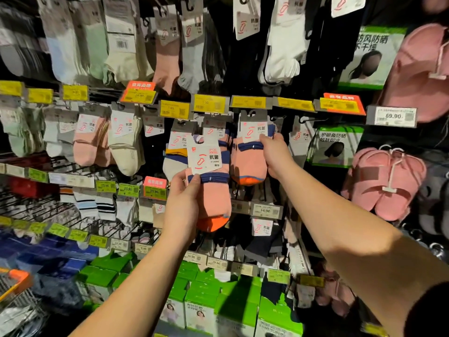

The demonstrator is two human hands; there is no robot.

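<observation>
Left hand [184,198]: curled, thumb pinching front sock pair [213,198] at the navy band, held out before the rack [29,203].
Right hand [275,155]: fingers wrapped on hanging sock pair [247,164], just beside the first pair.
Handling: likely light, soft, floppy; best gripped at the cuff under the stiff card [205,159].
Writing: card reads 抗菌; price tag [392,116] reads 69.90.

"抗菌" on held sock pack [210,188]

Dark gap free right of cream socks [126,152], pink sock packs [213,198] crowding centre, price tags [210,103] jutting overhead
</observation>
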